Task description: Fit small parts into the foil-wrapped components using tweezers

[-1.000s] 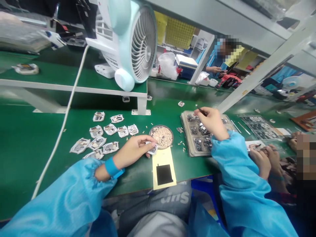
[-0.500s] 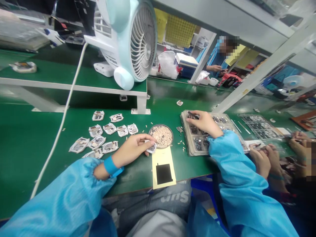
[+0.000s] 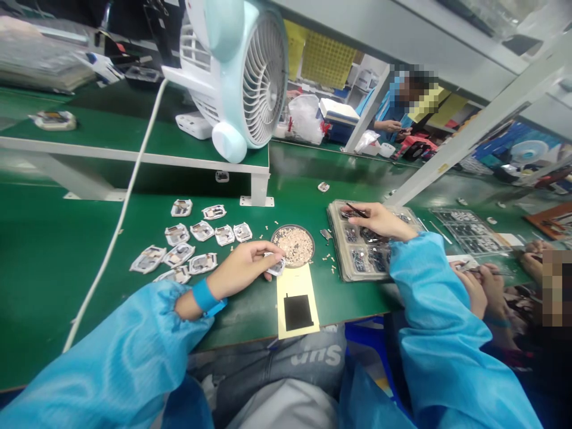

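Between the thumb and fingers of my left hand [image 3: 250, 261] is a small white casing [image 3: 275, 266], just beside a round dish [image 3: 292, 245] of tiny beige pieces. My right hand [image 3: 379, 219] holds dark tweezers [image 3: 356, 210] over the upper part of a compartmented tray [image 3: 336, 238] filled with small dark and metallic parts. Several similar white casings [image 3: 177, 254] lie left of my left hand. Below the dish, a yellow sheet [image 3: 313, 298] bears a black square [image 3: 298, 313].
A fan [image 3: 263, 77] stands on the raised shelf [image 3: 134, 156], its white cable [image 3: 129, 190] running down the left side. A metal post [image 3: 259, 187] rises behind the dish. At the right, a co-worker's hands [image 3: 480, 286] work near another parts tray [image 3: 469, 232].
My right hand has shifted slightly right over the tray, and its tweezers show more clearly, lying flatter. My left hand still holds the casing. The view has moved a little.
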Available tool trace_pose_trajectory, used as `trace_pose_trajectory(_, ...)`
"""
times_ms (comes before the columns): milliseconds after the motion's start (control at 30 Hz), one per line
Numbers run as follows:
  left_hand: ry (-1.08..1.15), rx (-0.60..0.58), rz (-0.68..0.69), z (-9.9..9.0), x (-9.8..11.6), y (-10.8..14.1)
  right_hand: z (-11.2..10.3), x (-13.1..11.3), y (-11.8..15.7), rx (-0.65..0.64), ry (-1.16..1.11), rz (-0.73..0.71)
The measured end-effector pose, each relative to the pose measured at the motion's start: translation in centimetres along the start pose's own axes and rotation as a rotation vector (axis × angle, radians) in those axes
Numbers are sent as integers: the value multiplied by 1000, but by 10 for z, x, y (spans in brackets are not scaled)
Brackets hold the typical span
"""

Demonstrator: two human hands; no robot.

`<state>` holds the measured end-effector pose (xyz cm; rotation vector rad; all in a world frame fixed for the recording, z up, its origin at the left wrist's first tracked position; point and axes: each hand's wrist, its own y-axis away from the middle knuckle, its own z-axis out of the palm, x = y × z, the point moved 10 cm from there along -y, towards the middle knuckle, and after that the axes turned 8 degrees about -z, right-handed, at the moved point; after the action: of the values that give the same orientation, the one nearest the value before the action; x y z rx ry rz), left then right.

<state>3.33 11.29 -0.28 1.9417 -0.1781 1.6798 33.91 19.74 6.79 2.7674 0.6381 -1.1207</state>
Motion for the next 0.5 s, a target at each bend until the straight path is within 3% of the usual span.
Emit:
trace_pose_trajectory(300,23,18,-1,0,6,1,-3,-3,-4,14,187,44)
trace_pose_trajectory(500,22,19,-9,0,7,1,-20,-3,0,185,323,67)
